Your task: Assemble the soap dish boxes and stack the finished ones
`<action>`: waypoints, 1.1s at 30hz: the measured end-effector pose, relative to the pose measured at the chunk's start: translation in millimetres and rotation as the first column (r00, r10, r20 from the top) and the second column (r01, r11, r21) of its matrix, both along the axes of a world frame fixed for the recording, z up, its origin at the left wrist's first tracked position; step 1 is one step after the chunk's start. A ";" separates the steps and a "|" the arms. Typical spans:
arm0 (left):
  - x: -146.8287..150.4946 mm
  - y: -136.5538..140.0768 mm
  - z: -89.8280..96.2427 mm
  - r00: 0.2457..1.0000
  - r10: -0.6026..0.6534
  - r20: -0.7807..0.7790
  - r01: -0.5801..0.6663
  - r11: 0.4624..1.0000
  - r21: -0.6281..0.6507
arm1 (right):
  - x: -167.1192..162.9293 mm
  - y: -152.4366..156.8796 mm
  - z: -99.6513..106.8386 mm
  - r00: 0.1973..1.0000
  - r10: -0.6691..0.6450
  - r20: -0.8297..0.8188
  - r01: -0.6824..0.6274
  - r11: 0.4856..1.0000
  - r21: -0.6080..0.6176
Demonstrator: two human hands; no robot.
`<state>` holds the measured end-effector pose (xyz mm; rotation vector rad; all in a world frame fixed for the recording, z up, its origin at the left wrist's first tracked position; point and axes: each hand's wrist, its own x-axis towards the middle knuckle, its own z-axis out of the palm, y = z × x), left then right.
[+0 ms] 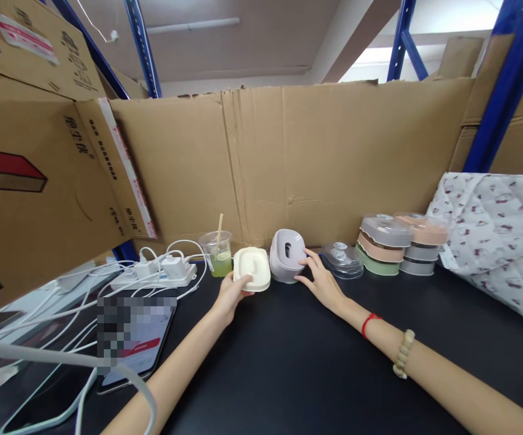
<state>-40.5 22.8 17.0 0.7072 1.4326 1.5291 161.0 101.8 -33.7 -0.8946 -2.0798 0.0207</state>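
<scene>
My left hand (pixel 233 296) grips a cream plastic piece (pixel 252 266), square with rounded corners and a raised middle, thumb on its face and fingers beneath. Just right of it, a lilac-grey plastic box (pixel 279 266) with an oval dark hole leans with its face toward me. The fingers and thumb of my right hand (pixel 322 278) take it by its right edge; part of the grip is hidden. Beside that hand lie stacked clear lids (pixel 343 261). A cup of green drink (pixel 220 264) with a straw stands behind my left hand.
Stacked grey, orange and green trays (pixel 380 244) stand at right, near a patterned quilted bag (pixel 506 241). A power strip (pixel 175 279), tangled white cables and a phone (pixel 146 347) occupy the left. A cardboard wall (pixel 316 157) closes the back of the black table (pixel 279 362).
</scene>
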 end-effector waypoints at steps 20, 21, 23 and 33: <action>23.0 -12.0 -2.7 0.932 -0.158 0.327 0.197 0.976 -0.092 | 1.5 4.0 0.2 0.996 0.015 0.088 -0.026 0.991 0.130; 23.4 -12.0 -2.6 0.929 -0.153 0.336 0.194 0.977 -0.092 | 2.3 3.9 0.7 0.997 0.023 0.073 -0.032 0.992 0.125; 23.9 -12.6 -2.1 0.931 -0.138 0.337 0.183 0.978 -0.103 | 3.1 3.8 1.6 0.998 0.040 0.050 -0.046 0.991 0.123; 24.5 -12.0 -6.2 0.924 -0.161 0.346 0.199 0.977 -0.077 | 2.7 2.8 5.2 0.973 0.079 -0.216 -0.048 0.988 0.144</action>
